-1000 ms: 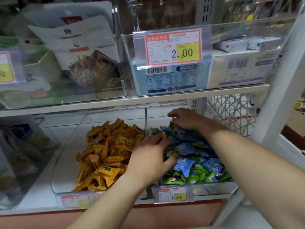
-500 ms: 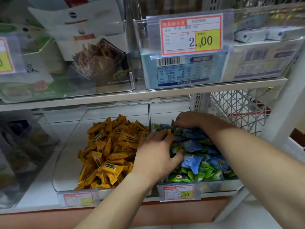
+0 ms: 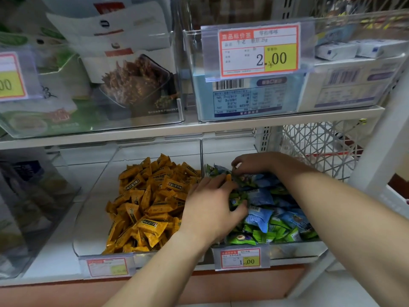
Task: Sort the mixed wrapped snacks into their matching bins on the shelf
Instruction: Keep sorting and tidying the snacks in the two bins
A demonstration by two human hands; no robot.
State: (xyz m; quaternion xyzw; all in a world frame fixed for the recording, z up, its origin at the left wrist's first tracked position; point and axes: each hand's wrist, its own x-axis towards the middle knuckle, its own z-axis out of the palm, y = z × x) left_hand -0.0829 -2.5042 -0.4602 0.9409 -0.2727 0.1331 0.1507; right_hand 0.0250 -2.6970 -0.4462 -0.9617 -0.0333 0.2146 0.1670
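Filling the left bin (image 3: 95, 218) are yellow snacks (image 3: 152, 202); right bin (image 3: 225, 149), blue-green snacks (image 3: 272, 209).

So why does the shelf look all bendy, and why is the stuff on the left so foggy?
In the head view the wide lens curves the shelf edge and leans the white post; in the same view the clear bin wall catches glare, so the bags behind look hazy; the far left is dim and soft; the price tag and yellow snacks look sharp.
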